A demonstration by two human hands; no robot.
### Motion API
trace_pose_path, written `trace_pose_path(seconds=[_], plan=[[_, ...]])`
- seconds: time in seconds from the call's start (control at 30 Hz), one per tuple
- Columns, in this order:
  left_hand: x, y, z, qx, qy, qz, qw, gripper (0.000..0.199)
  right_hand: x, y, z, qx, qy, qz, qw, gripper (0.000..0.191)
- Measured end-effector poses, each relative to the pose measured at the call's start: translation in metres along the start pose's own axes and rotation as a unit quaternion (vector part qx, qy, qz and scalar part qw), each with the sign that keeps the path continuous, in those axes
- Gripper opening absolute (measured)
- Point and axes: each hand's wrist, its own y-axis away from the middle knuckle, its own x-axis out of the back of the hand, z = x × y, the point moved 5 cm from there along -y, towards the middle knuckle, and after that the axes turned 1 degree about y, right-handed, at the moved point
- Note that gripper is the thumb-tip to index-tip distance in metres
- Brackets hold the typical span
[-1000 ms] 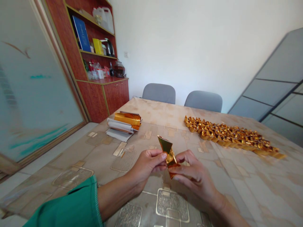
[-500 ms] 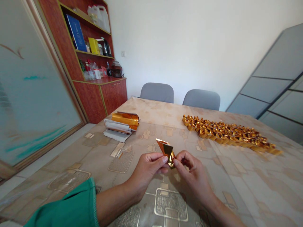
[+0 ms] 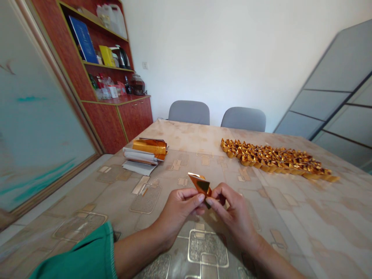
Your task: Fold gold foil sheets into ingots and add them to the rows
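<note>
Between my two hands, above the table, is a piece of gold foil paper [image 3: 200,183], partly folded, with a pointed flap standing up to the upper left. My left hand [image 3: 182,205] pinches its lower left side between thumb and fingers. On the other side my right hand [image 3: 231,205] grips the lower right end, thumb in front and index finger bent behind. The fingertips of both hands nearly meet and cover the bottom of the paper.
Stacked gold and white foil sheets [image 3: 145,153] lie at the left of the patterned tablecloth [image 3: 174,228]. Many folded gold paper pieces [image 3: 276,158] stand in rows at the right. Two grey chairs [image 3: 188,112] are behind the table, and a red-brown cabinet [image 3: 135,120] stands back left.
My right hand has moved in closer to the left, and its fingers now press over the paper's lower right end. Less of the shiny lower part shows. The view has shifted slightly.
</note>
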Motion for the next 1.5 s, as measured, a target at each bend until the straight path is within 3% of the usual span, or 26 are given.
trace_pose_path(seconds=[0.17,0.43,0.63,0.77,0.9,1.1,1.27,1.5], plan=[[0.004,-0.001,0.000,0.012,0.047,0.034,0.998,0.032,0.000,-0.002,-0.001,-0.010,-0.044,-0.019,0.999,0.010],[0.002,-0.001,-0.006,0.003,0.021,0.020,1.000,0.033,-0.004,-0.001,0.011,-0.074,-0.057,-0.002,0.996,0.020],[0.003,-0.002,-0.008,0.010,0.051,0.040,0.998,0.030,-0.008,0.001,0.011,-0.066,-0.081,0.001,0.995,0.019],[0.002,-0.002,-0.007,0.008,0.084,0.021,0.996,0.029,-0.005,0.001,0.009,-0.046,-0.109,0.008,0.993,0.017],[-0.001,0.001,-0.002,-0.027,0.067,-0.001,0.997,0.028,0.003,-0.001,0.001,0.000,-0.102,0.018,0.995,0.010],[0.002,0.003,0.009,-0.101,0.038,0.028,0.994,0.020,0.011,0.001,-0.001,0.026,-0.099,0.036,0.994,0.028],[0.005,0.006,0.015,-0.139,-0.011,0.046,0.989,0.017,0.010,0.004,0.000,0.002,-0.115,0.008,0.993,0.022],[-0.002,0.010,0.013,-0.113,-0.006,0.025,0.993,0.021,0.003,0.002,0.003,-0.043,-0.155,-0.030,0.987,0.011]])
